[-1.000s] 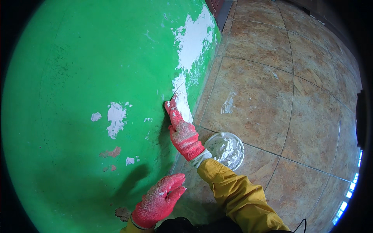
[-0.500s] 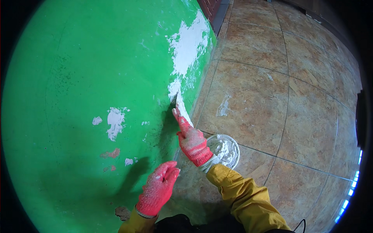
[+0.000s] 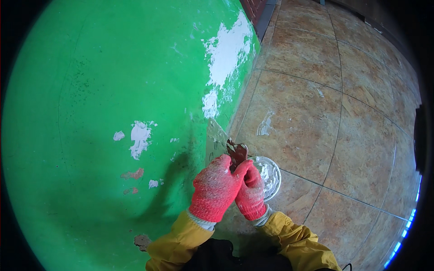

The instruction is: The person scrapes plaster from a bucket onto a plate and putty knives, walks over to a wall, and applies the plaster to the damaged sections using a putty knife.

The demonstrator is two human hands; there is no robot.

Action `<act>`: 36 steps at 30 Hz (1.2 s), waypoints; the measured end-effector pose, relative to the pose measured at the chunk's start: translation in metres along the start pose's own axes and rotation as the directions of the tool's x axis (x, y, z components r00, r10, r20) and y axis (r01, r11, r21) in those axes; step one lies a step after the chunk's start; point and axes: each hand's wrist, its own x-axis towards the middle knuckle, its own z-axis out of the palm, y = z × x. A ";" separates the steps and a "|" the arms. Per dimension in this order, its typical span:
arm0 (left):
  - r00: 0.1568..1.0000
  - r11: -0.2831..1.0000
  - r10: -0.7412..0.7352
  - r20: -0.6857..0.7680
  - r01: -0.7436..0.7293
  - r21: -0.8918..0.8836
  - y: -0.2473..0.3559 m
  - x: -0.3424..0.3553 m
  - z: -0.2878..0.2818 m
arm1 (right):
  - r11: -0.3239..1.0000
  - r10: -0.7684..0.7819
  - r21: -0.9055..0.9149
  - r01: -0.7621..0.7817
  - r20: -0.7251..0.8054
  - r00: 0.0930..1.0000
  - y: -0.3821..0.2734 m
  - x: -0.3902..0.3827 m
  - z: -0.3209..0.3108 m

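Together in front of me, my left hand (image 3: 216, 187) and my right hand (image 3: 252, 192), both in red knit gloves dusted with white, close on the handle of a putty knife (image 3: 238, 153). Its reddish-brown grip shows above the gloves, and the thin pale blade points up and left toward the green wall (image 3: 104, 90). Whether the blade touches the wall, I cannot tell. White filler (image 3: 228, 52) is smeared up the wall's edge, ending just past the blade tip. Behind my right hand, partly hidden, is a round tub (image 3: 271, 178) with white filler inside.
Brown tiled floor (image 3: 298, 122) stretches along the right, with a white smear (image 3: 265, 124) on one tile. Lower on the wall are another white patch (image 3: 140, 139), bare pinkish spots (image 3: 133, 173) and a chipped hole (image 3: 142, 242).
My right hand has drawn the putty knife back from the filler, toward me. My left hand has moved up and right, joining it at the handle. The view has shifted slightly.
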 end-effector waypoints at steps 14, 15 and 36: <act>0.962 0.808 0.274 0.012 -0.237 0.539 0.007 -0.011 0.010 | 0.625 0.232 0.705 -0.335 0.242 0.942 0.023 0.007 0.002; 0.962 0.808 0.274 0.012 -0.236 0.539 0.008 -0.013 0.010 | 0.625 0.232 0.705 -0.336 0.243 0.942 0.028 0.008 -0.001; 0.990 0.990 0.142 -0.012 -0.142 0.002 -0.052 -0.110 -0.088 | 0.583 -0.035 -0.812 -0.013 -0.040 0.999 0.021 0.127 0.086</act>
